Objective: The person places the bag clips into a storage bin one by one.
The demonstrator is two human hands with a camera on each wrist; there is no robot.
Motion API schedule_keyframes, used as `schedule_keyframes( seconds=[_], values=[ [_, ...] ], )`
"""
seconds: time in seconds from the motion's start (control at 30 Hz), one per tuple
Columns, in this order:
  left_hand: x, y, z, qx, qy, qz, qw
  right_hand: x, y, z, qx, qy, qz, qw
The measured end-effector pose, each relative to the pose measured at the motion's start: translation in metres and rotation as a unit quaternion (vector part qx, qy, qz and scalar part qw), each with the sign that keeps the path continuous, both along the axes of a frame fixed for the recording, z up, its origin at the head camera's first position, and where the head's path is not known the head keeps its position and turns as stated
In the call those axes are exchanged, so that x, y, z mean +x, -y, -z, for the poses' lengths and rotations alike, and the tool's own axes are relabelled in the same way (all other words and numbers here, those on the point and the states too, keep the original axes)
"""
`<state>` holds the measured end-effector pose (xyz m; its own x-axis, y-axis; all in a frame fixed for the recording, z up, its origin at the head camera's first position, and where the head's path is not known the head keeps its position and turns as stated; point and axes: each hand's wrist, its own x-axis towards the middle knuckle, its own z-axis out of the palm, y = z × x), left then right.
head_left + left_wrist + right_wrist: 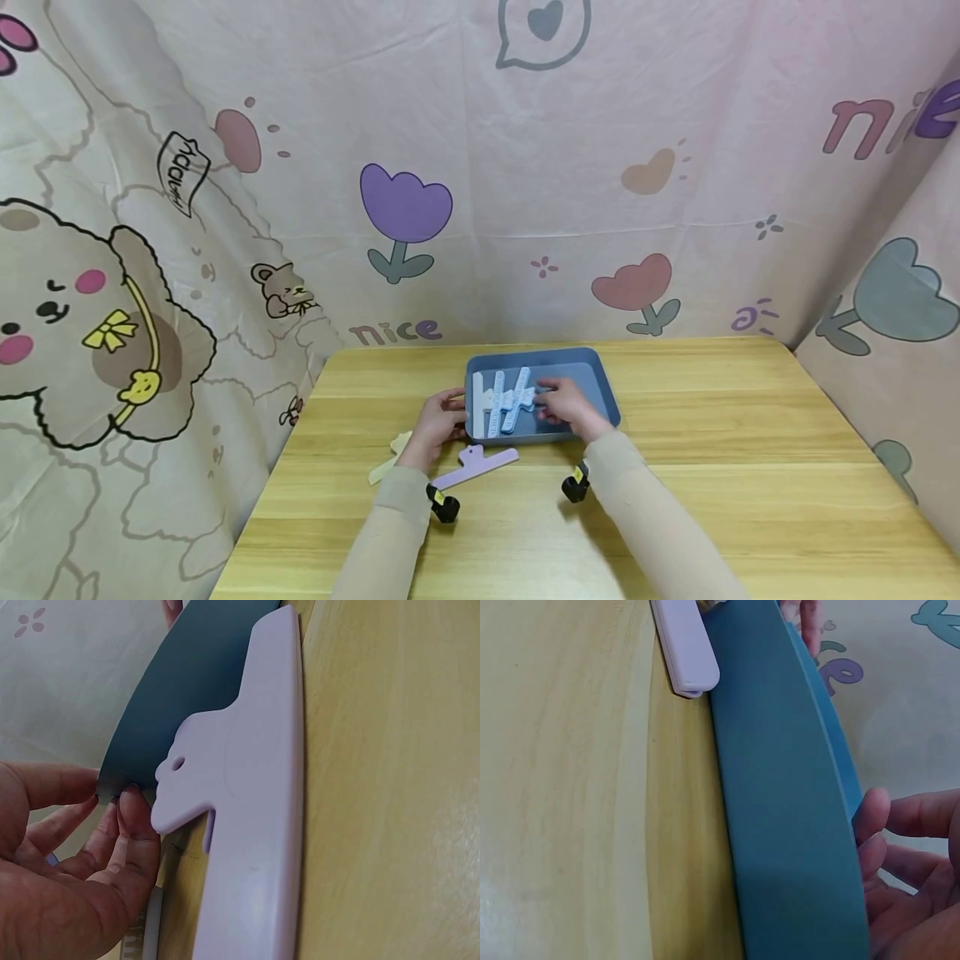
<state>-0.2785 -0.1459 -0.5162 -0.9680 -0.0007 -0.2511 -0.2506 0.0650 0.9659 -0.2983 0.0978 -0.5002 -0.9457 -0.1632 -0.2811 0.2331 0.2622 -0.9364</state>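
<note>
My left hand is at the left wall of the blue-grey tray, its fingers and thumb holding the wall near the front corner. My right hand reaches over the tray's front wall, fingers loosely bent beside the rightmost light blue clip. Left of it in the tray lie another light blue clip and a white long clip. In the right wrist view the tray wall hides part of the fingers.
In front of the tray, a lavender long clip lies flat on the wooden table. A cream clip lies partly behind my left wrist. A patterned curtain hangs behind the table.
</note>
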Motion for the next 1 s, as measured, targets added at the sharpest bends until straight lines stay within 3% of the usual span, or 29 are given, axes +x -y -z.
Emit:
schedule_keyframes(
  seconds=[0.53,0.73,1.0],
  values=[
    [0.002,-0.001,-0.002,-0.012,-0.003,-0.002,0.9999,0.018,-0.036,-0.029,0.072,-0.109,-0.030,0.991],
    [0.003,-0.001,-0.003,-0.014,-0.006,-0.002,0.9999,0.020,-0.069,-0.032,0.098,-0.136,0.002,0.986],
    [0.001,-0.001,-0.001,-0.014,-0.005,-0.002,0.9999,0.019,-0.110,-0.020,0.090,-0.139,0.061,0.984]
  ],
)
